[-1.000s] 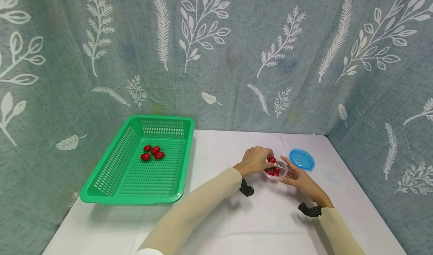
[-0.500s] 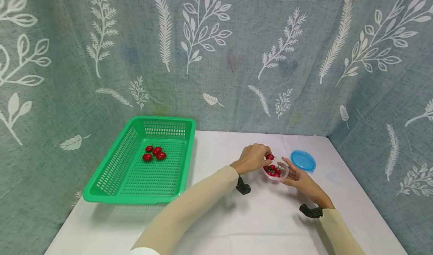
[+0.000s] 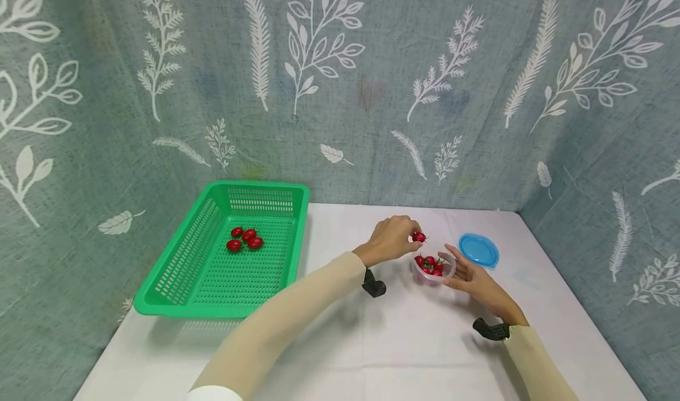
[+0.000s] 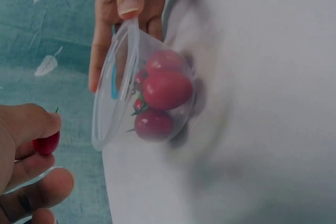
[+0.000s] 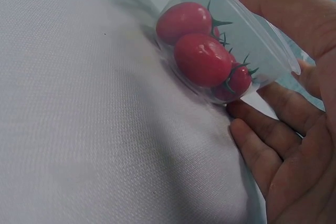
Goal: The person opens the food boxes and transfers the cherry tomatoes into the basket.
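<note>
My left hand pinches a red cherry tomato between thumb and fingers, raised just above and left of a small clear plastic container. A green stem shows on that tomato in the left wrist view. Around the container's right side, my right hand grips it, thumb at the rim and fingers behind. Several cherry tomatoes with green stems lie inside the container, which stands on the white cloth. To the far left, a green basket holds several more red cherry tomatoes.
A blue lid lies on the white-covered table behind my right hand. Grey-green curtains with white leaf prints rise along the back and both sides.
My left hand has lifted the cherry tomato up out of the container and drawn it slightly left and back. My right hand stays at the container.
</note>
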Motion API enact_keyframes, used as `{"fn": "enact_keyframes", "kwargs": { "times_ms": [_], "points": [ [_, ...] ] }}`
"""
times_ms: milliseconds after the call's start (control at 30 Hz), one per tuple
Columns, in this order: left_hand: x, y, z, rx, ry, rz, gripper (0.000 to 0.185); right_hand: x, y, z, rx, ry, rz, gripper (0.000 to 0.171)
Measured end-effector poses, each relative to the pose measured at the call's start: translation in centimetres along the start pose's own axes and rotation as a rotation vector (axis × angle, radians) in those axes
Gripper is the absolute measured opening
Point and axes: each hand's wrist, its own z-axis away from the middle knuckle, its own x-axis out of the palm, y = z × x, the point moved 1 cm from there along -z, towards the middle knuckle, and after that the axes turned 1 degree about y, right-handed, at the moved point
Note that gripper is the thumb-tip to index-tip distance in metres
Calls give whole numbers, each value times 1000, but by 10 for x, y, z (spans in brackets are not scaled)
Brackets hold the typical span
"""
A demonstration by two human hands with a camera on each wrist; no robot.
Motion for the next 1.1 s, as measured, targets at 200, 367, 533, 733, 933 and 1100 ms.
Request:
{"fn": "enact_keyframes", "kwargs": {
  "times_ms": [200, 367, 533, 733, 933, 1100],
  "points": [
    [-16, -3, 4, 30, -7, 7, 18, 0, -1, -1, 3, 7, 10, 92],
    [-29, -7, 10, 43, -12, 19, 18, 0, -1, -1, 10, 1, -4, 92],
    [-40, -14, 17, 37, -3, 28, 16, 0, -2, 1, 11, -5, 3, 91],
    [-52, -25, 25, 25, 12, 34, 16, 1, -3, 2, 24, -1, 15, 93],
    [-63, -36, 36, -8, 19, 29, 15, 1, -2, 4, 17, -1, 19, 92],
    [-73, -47, 47, -16, 45, 46, 15, 0, -3, 4, 2, -7, 5, 91]
  ]
}}
